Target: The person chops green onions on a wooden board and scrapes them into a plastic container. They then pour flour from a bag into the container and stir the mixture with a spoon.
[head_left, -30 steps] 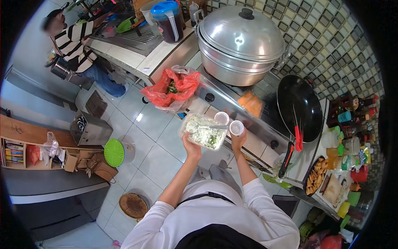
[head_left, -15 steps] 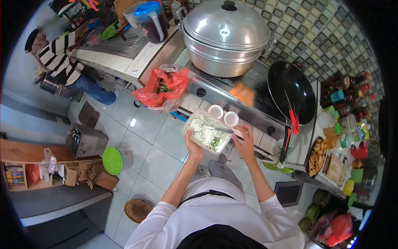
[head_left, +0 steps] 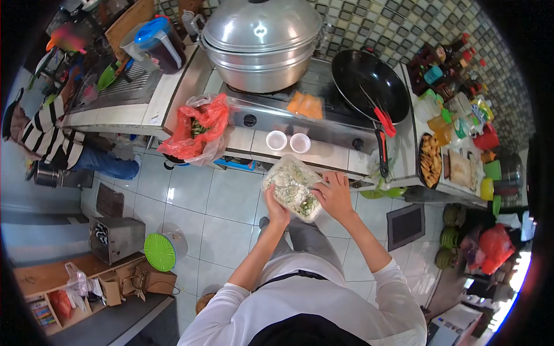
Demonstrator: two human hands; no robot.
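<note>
My left hand [head_left: 278, 209] is wrapped round the near left side of a clear plastic container [head_left: 316, 214], which I hold up in front of the counter. Inside lie white flour [head_left: 287, 190] and chopped greens [head_left: 310, 205], partly mixed. Fingers pinched, my right hand [head_left: 334, 193] is at the container's right rim, closed on a slim grey utensil [head_left: 313, 189] whose far end dips into the mix. Its working end is hidden there. Just beyond, on the counter edge, stand two small white cups [head_left: 276, 140].
A large lidded steamer pot [head_left: 259, 49] and a black wok [head_left: 369, 86] with red-handled tongs [head_left: 382, 118] sit on the stove. An orange packet [head_left: 305, 105] lies between them. At left is a red plastic bag [head_left: 202, 124] of greens. Another person [head_left: 57, 138] stands at far left.
The view has swung, shifting the counter left and up. My right hand has moved over the container's rim, and the utensil is now more upright in the mix. The flour looks more blended.
</note>
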